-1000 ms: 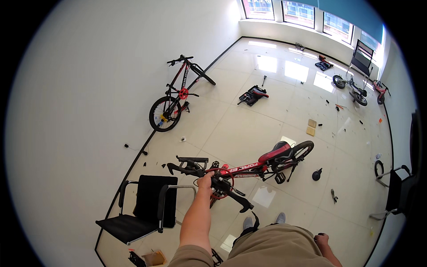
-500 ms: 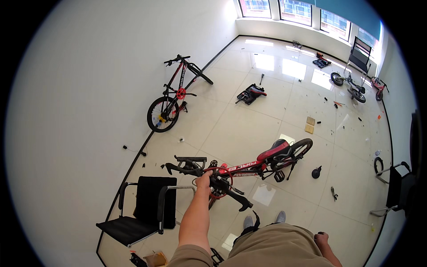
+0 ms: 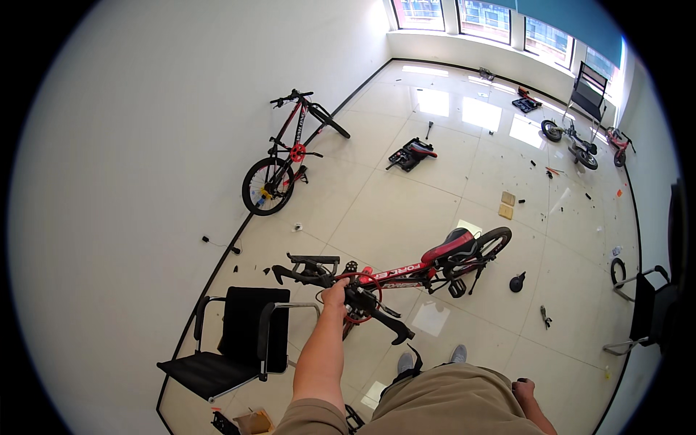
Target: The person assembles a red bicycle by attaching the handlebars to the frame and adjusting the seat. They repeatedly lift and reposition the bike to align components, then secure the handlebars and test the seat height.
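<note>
A red and black bicycle stands in front of me, its handlebars at the left and its rear wheel at the right. My left hand is closed around the middle of the black drop handlebar, near the stem, and hides part of it. A red cable loops around that spot. The red and black saddle faces up. My right hand hangs by my right side with curled fingers; a small dark patch shows at its top, and I cannot make out what it holds.
A black chair stands left of the bicycle, another at the right wall. A second bicycle leans at the left wall. An open tool case, two tan blocks, a dark round part and a metal tool lie on the floor.
The whole view has shifted very slightly. My left hand keeps its grip on the handlebar, and neither the bicycle nor my right hand has visibly moved.
</note>
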A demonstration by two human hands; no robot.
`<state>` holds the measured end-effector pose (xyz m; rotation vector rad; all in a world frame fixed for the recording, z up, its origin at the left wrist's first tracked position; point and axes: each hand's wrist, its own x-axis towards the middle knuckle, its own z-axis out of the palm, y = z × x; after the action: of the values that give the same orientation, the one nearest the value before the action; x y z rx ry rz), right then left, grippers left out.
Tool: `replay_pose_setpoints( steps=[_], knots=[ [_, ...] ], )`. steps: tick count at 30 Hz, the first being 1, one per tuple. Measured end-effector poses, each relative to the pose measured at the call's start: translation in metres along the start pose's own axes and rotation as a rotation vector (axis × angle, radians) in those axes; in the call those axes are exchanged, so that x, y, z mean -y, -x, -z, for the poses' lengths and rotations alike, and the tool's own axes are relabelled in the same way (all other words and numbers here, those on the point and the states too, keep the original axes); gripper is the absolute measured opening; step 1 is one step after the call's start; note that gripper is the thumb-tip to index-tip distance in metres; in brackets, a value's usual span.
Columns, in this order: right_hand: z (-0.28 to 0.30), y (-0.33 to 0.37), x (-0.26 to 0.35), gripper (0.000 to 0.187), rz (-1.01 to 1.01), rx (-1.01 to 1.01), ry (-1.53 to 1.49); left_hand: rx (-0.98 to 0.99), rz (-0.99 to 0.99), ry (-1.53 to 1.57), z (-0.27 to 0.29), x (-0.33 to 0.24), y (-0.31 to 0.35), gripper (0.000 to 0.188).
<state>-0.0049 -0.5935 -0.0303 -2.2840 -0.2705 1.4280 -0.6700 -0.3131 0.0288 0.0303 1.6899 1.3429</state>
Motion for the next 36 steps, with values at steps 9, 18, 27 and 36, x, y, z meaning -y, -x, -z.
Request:
replay_pose_setpoints(
  steps=[9, 18, 27, 36],
  knots=[
    [-0.008, -0.001, 0.004, 0.049, -0.004, 0.008, -0.028, 0.003, 0.038, 0.006, 0.008, -0.003, 0.000, 0.036],
    [-0.001, 0.007, 0.024, 0.039, 0.029, -0.075, -0.146, 0.001, 0.030, 0.011, -0.019, -0.012, 0.025, 0.034],
    [0.007, -0.020, 0.018, 0.050, -0.053, 0.014, -0.023, -0.063, 0.009, -0.016, -0.006, -0.013, 0.039, 0.032],
    [0.051, -0.047, 0.020, 0.049, -0.077, -0.011, -0.056, -0.062, 0.039, 0.082, 0.007, 0.002, 0.029, 0.025]
  ],
)
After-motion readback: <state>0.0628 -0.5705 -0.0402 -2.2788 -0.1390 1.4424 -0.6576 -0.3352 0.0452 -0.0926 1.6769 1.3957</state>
